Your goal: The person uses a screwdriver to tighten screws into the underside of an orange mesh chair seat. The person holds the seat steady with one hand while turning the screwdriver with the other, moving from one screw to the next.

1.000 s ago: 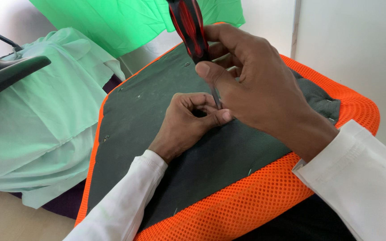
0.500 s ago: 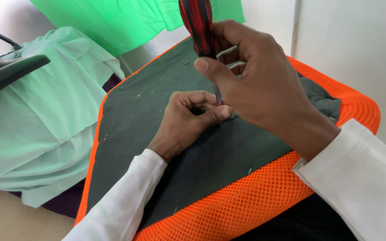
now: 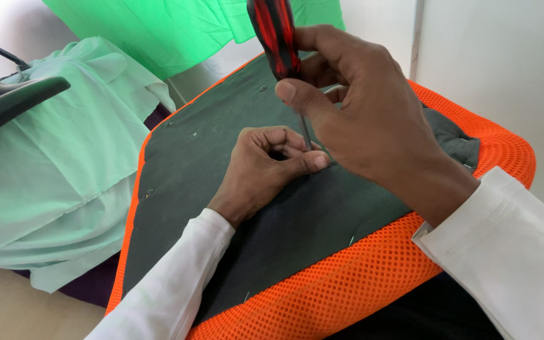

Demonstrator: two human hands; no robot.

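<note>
Two hands, both in white long sleeves, work over one upturned seat cushion with a bright orange mesh edge (image 3: 354, 283) and a dark grey-green fabric underside (image 3: 209, 157). The cushion fills the middle of the view, its mesh rim nearest the camera at 6 o'clock.

Entering from 7 o'clock, the left hand (image 3: 262, 170) rests knuckles-up on the dark fabric near the centre. Its fingers are curled in and the thumb presses against the forefinger, pinching something too small to make out right at the base of the tool shaft.

Entering from 4 o'clock, the right hand (image 3: 363, 116) sits above and just beyond the left one, wrapped firmly around one screwdriver with a red and black striped handle (image 3: 275, 34). The handle points up toward 12 o'clock, nearly upright, and the thin metal shaft runs down to meet the fabric beside the left thumb.

A few small metal staples (image 3: 351, 240) dot the fabric near the mesh edge.

Farther off, at 9 o'clock, lies one pale mint-green cloth (image 3: 51, 164), with a black curved chair armrest (image 3: 7, 104) over it. At 11 o'clock hangs one vivid green cloth (image 3: 158, 28), and a white wall (image 3: 498, 69) stands at 2 o'clock.
</note>
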